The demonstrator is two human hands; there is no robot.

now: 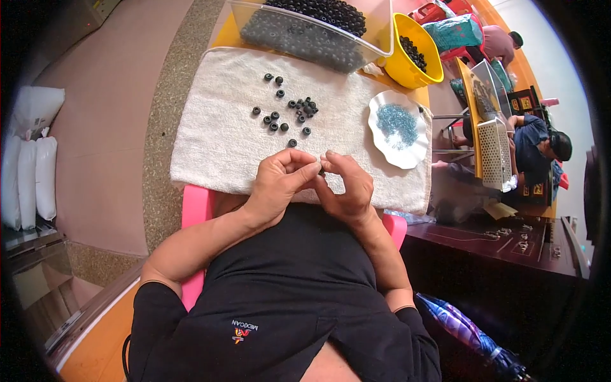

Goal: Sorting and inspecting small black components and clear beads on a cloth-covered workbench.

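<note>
My left hand (280, 181) and my right hand (347, 184) meet fingertip to fingertip over the near edge of a white towel (210, 134). A small dark bead (322, 169) is pinched between them; which hand grips it I cannot tell exactly. Several black ring-shaped beads (299, 109) lie scattered on the towel beyond my hands. A white scalloped dish (382, 143) holding tiny blue beads (398, 123) sits at the towel's right.
A clear plastic tub (293, 38) full of black beads stands at the far edge, with a yellow bowl (414, 73) of beads to its right. Other seated people (538, 140) work at a table on the right. White sacks (28, 172) lie at the left. A folded umbrella (471, 334) lies lower right.
</note>
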